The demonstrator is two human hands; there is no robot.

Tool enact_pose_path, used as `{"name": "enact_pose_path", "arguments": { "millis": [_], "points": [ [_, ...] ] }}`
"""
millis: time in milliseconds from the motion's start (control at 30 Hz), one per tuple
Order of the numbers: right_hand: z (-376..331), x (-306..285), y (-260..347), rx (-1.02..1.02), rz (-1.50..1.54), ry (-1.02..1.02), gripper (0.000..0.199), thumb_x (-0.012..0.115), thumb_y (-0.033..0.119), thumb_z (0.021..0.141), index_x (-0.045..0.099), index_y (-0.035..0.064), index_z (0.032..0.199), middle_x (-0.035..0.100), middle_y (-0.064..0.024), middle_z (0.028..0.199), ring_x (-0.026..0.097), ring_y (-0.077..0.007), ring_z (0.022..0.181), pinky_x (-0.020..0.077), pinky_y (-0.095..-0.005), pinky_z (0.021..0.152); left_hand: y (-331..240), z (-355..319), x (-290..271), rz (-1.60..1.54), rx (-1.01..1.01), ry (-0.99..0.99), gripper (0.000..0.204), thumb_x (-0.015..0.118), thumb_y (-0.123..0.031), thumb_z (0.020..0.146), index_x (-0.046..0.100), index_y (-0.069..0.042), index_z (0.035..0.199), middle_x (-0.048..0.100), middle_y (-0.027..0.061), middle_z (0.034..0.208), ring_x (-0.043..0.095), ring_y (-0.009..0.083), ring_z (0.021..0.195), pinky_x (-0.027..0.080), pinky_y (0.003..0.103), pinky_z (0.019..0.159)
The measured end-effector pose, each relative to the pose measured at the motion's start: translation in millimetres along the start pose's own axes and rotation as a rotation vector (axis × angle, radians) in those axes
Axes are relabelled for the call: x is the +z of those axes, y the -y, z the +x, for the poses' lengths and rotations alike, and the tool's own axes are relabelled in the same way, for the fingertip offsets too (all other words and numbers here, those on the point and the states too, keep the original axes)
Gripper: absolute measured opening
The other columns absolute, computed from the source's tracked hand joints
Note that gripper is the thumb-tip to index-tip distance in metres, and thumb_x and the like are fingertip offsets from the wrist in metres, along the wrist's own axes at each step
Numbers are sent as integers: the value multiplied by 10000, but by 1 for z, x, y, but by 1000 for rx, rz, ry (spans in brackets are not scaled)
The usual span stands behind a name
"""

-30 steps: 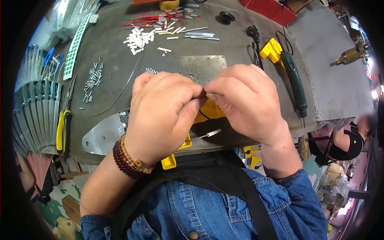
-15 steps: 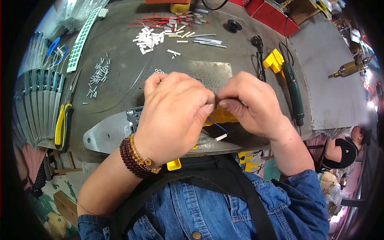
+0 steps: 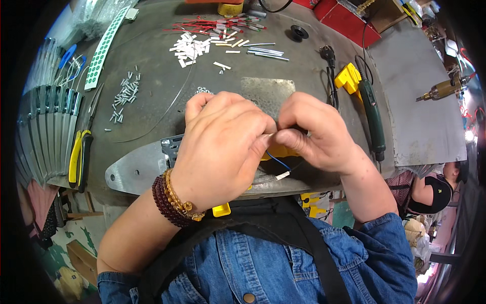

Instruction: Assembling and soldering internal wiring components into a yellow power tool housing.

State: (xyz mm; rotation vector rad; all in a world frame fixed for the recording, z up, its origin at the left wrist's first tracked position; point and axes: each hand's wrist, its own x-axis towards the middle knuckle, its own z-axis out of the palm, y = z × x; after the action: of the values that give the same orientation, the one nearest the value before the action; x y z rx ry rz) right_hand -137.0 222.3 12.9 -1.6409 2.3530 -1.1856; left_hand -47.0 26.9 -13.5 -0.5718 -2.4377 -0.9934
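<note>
My left hand (image 3: pixel 220 142), with bead bracelets at its wrist, is closed in a pinch at the middle of the bench. Against its fingertips my right hand (image 3: pixel 319 134) pinches too. A thin pale bit shows between them; the fingers hide what it is. From under the left thumb a blue wire (image 3: pixel 277 159) curves down to a white sleeve (image 3: pixel 282 175) on a grey cable. Beneath the hands lies a yellow part (image 3: pixel 284 152), mostly covered. A flat metal plate (image 3: pixel 134 171) with holes and a black bracket (image 3: pixel 171 146) sticks out left of my left hand.
Loose screws (image 3: pixel 126 93), white sleeves (image 3: pixel 190 49), red wires (image 3: pixel 217 24) and metal rods (image 3: pixel 267 52) lie farther back. Yellow-handled pliers (image 3: pixel 81 157) rest at left. On the right are a plug (image 3: pixel 328 54) and a dark green power screwdriver (image 3: pixel 372 116). Another person (image 3: pixel 430 190) sits at far right.
My right hand's fingers have shifted slightly, and a pale bit now shows between the fingertips. Both hands stay pinched together in nearly the same place.
</note>
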Motion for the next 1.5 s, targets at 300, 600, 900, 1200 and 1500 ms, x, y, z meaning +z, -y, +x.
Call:
{"name": "enact_pose_path", "arguments": {
  "millis": [300,600,900,1200,1500],
  "points": [
    [3,-3,0,234,242,84,326,632,274,963,607,27,752,525,-107,635,535,-278,604,433,-351,569,0,-1,-1,-9,6,-32,119,680,-98,819,642,-88,931,637,46,924,577,254,947,358,395,894],
    [-8,-6,-8,402,551,-103,388,593,246,999,593,25,680,505,-21,590,479,-95,580,398,-319,531,0,1,-1,-23,-7,-12,54,657,-124,851,638,-104,898,636,32,907,572,246,936,351,387,892],
    [9,-24,17,265,107,272,358,782,348,832,640,26,890,597,-80,718,604,-251,729,474,-339,654,-1,-2,-1,-2,-28,-18,48,648,-116,843,644,-115,891,628,25,895,570,233,938,334,403,905],
    [108,-4,-46,337,118,161,307,638,322,935,686,32,849,560,-2,657,494,-84,599,413,-270,550,-5,-1,0,-39,-50,-63,43,647,-113,852,644,-116,894,625,21,867,580,231,934,333,421,937],
    [156,52,-97,2,-522,138,141,683,233,858,744,128,930,646,-50,987,644,-269,961,512,-397,834,-5,-1,1,-71,-85,-84,47,650,-113,861,670,-118,902,636,5,810,600,210,917,330,426,972]
  ]
}}
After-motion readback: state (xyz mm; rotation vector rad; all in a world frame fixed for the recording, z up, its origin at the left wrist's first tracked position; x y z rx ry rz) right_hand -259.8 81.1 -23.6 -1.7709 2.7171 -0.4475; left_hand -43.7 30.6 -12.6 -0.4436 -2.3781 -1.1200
